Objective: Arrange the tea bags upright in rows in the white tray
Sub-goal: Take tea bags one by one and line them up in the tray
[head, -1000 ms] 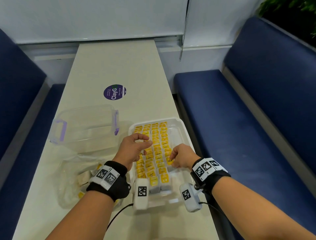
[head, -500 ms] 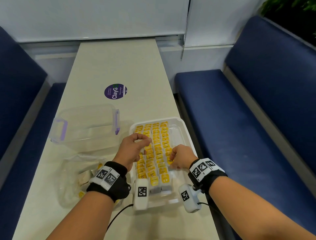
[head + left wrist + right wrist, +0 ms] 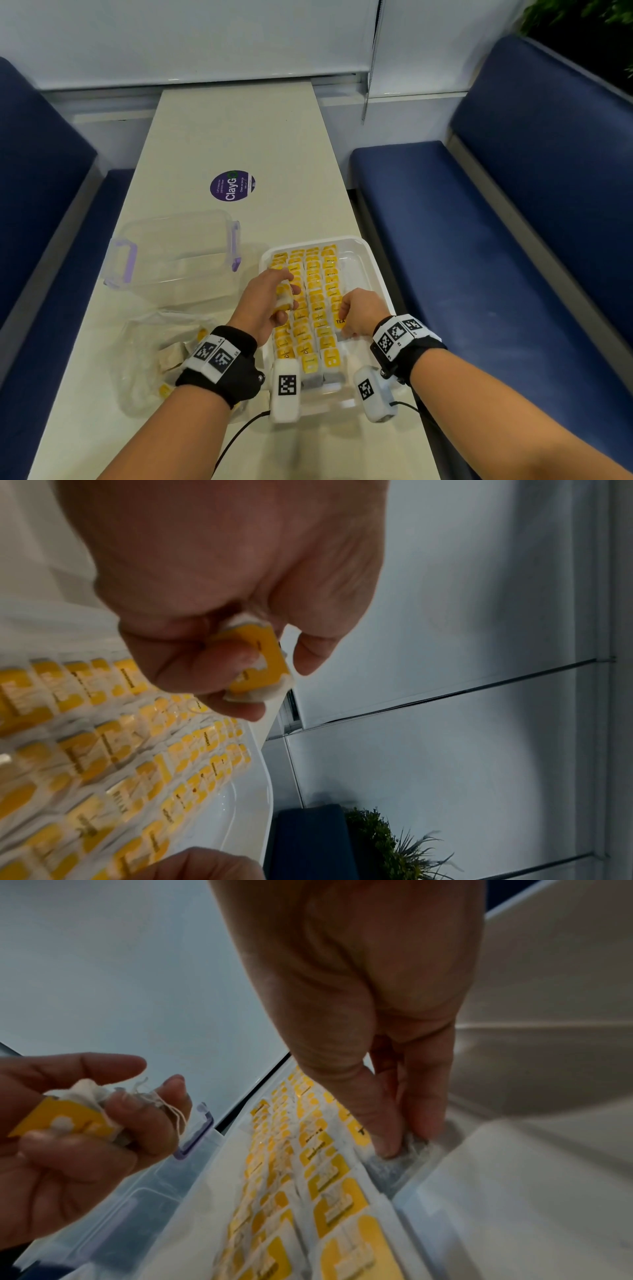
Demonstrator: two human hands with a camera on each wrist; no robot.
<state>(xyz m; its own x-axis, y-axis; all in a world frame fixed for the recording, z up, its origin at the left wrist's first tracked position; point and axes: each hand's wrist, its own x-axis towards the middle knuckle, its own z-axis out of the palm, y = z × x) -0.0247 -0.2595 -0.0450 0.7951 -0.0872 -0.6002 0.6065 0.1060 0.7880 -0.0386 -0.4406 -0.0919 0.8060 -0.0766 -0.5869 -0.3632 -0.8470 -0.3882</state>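
A white tray (image 3: pixel 376 270) sits on the table, filled with several rows of upright tea bags (image 3: pixel 313 291) with yellow tags. My left hand (image 3: pixel 270 301) hovers over the tray's left rows and holds a small bunch of tea bags (image 3: pixel 284 298); the left wrist view shows its fingers curled round a yellow-tagged bag (image 3: pixel 260 666). My right hand (image 3: pixel 356 313) is down in the rightmost row. There, thumb and fingers pinch the grey pouch of a tea bag (image 3: pixel 404 1150) standing beside the tray's right wall.
A clear plastic box (image 3: pixel 171 253) with purple latches stands left of the tray. A crumpled clear bag (image 3: pixel 154 349) with more tea bags lies by my left wrist. Blue benches flank the table; a purple sticker (image 3: pixel 233 186) lies farther back.
My left hand has lifted slightly and turned, showing the yellow tags of the bags it holds. My right hand has stayed in the rightmost row of the tray.
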